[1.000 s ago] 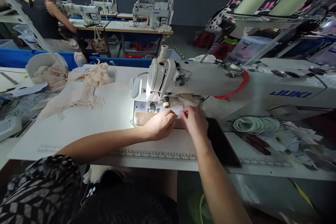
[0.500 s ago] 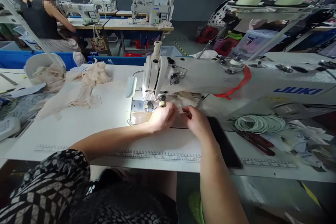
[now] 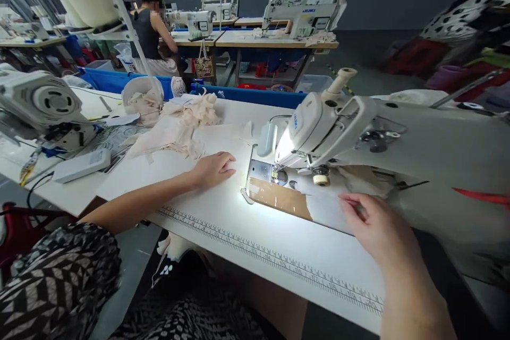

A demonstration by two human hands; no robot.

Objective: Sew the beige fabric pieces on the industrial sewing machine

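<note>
My left hand rests over the white table, left of the sewing machine. Its thumb and forefinger are apart, and nothing shows between them. To the right of the lit needle area, my right hand has its thumb and fingertips pinched together; whatever they hold, if anything, is too small to make out. Between the hands lie the metal needle plate and a shiny brown panel. Beyond my left hand is a stack of pale beige fabric pieces.
A printed ruler strip runs along the table's front edge. At left are another machine and a white box. A white bin holds fabric. Across the room a person sits at a machine.
My view has swung left. The hands, close together beside the needle before, are now apart: the left has moved out leftward over the table, while the right stays right of the needle.
</note>
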